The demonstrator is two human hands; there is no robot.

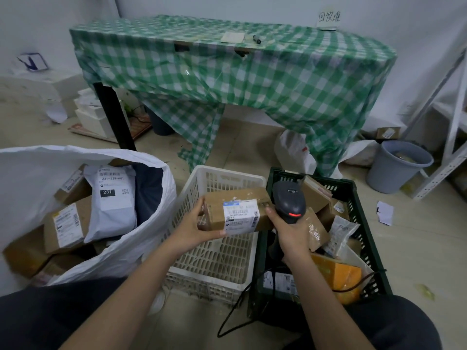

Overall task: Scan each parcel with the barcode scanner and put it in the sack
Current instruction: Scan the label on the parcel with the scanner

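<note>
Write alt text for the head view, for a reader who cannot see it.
Left hand holds a labelled cardboard parcel above a white crate; right hand grips a barcode scanner beside it. White sack of parcels at left, green crate at right.

Small parcel sorting room, white sack (141, 238) of labelled boxes near left, white crate (217, 248) and dark green crate (364, 223) of packages on bare floor, checked-cloth surface (227, 72) far, grey bucket (394, 170) and metal shelving (452, 137) right
</note>
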